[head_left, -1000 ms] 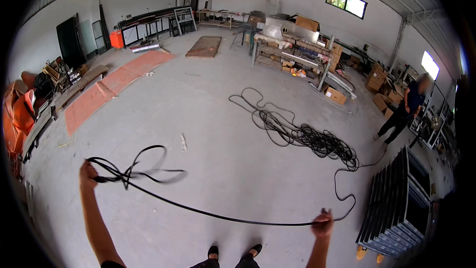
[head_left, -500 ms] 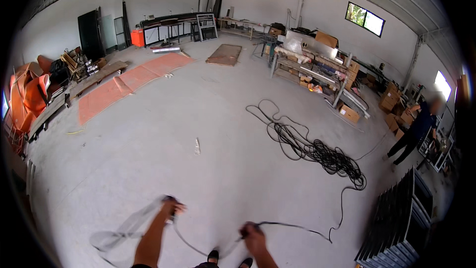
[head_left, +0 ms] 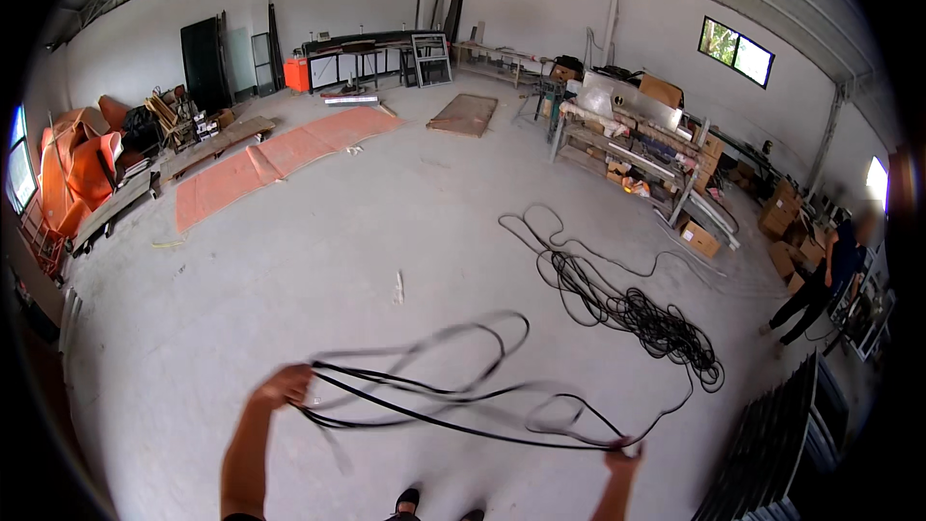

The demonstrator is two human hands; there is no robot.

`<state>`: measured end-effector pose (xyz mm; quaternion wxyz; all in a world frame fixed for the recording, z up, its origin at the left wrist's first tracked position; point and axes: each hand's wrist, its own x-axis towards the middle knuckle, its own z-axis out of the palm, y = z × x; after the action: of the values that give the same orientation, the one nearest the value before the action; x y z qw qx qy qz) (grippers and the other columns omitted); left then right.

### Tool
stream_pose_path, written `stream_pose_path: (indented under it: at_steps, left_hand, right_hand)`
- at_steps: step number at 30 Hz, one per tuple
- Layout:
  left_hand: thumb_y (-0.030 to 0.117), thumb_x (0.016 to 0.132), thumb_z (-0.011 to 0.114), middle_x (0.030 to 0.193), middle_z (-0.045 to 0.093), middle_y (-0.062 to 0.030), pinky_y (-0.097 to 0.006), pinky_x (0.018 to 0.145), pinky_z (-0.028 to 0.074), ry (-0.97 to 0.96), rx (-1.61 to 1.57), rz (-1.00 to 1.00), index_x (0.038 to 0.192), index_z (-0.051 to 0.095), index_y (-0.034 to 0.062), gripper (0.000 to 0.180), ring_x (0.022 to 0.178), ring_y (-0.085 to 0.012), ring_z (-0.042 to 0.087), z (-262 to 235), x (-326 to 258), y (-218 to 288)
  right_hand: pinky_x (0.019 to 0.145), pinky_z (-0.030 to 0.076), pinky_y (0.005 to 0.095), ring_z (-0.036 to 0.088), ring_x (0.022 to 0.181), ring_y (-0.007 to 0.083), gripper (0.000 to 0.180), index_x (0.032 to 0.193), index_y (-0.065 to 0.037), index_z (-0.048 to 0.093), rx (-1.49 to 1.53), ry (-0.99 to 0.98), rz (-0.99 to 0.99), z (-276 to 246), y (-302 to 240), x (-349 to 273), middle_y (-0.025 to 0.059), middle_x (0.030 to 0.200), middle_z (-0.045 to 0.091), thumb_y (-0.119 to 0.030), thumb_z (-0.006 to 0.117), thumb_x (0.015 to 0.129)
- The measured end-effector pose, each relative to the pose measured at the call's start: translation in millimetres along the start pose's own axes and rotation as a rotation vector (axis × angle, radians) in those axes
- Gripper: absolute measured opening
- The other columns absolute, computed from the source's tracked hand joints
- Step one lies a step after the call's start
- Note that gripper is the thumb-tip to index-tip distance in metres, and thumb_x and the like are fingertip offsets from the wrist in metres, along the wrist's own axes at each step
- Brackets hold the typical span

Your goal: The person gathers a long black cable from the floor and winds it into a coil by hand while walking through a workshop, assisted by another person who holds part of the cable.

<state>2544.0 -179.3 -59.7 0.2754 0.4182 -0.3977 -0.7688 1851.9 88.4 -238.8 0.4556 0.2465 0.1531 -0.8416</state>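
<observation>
Several loops of black cable [head_left: 405,409] stretch between my hands, partly smeared by motion. My left hand [head_left: 287,385] is closed around the gathered loops at their left end. Out to the right, my right hand [head_left: 625,454] grips a single run of the same cable, with its fingers closed on it. From there the cable runs on to a large tangled heap of black cable [head_left: 646,314] lying on the grey floor to the right.
A stack of dark framed panels [head_left: 772,439] stands at the lower right. Beyond it a person [head_left: 831,275] in dark clothes stands near cardboard boxes [head_left: 779,210]. A loaded rack [head_left: 632,145] is at the back right. An orange sheet [head_left: 280,156] and a small white scrap [head_left: 399,287] lie on the floor.
My hands have moved apart, the right one out to the right, the left one slightly left. The cable loops have swung from left of my left hand to between both hands.
</observation>
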Motion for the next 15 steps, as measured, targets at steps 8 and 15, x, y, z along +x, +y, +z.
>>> stream_pose_path:
  at_steps: [8, 15]
  left_hand:
    - [0.037, 0.085, 0.056, 0.046, 0.026, 0.0084, -0.020, 0.034, 0.024, 0.945, -0.368, 0.657, 0.063, 0.042, 0.0176, 0.033, 0.036, -0.0038, 0.026, -160, -56, 33]
    - [0.018, 0.080, 0.050, 0.059, 0.051, -0.0089, -0.031, 0.044, 0.042, 0.502, -0.130, 0.111, 0.067, 0.047, 0.0081, 0.016, 0.052, -0.0182, 0.051, -24, 101, -61]
  right_hand:
    - [0.033, 0.031, 0.0180, 0.039, 0.040, 0.0051, 0.029, 0.072, -0.016, 0.056, -0.228, 0.319, -0.719, -8, -213, -40, -0.0067, 0.054, 0.046, -0.043, 0.054, 0.083]
    - [0.069, 0.044, 0.0331, 0.051, 0.073, 0.0177, 0.016, 0.091, -0.003, 0.054, -0.871, -0.397, 0.127, 32, 261, -103, 0.0039, 0.077, 0.051, -0.018, 0.050, 0.088]
